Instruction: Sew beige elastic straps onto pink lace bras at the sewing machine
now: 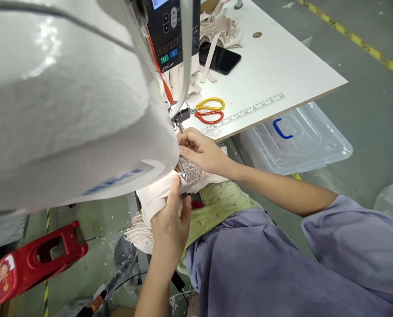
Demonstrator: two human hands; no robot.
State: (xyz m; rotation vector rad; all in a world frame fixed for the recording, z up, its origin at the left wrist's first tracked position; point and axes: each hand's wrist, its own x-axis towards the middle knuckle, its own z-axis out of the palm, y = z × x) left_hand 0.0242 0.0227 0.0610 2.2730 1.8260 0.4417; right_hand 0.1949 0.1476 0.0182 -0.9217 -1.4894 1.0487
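One white table [282, 61] bears one phone [225, 61]; left hand [171, 225] rests spread on fabric [154, 190], right hand [205, 152] curled, grip unclear.

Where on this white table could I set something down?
The widest bare patch of white table lies between the phone, the ruler scale and the table's right-hand corner. It's crowded around the scissors and cloth strips, and at the sewing machine, with left hand, right hand and pale fabric close together.
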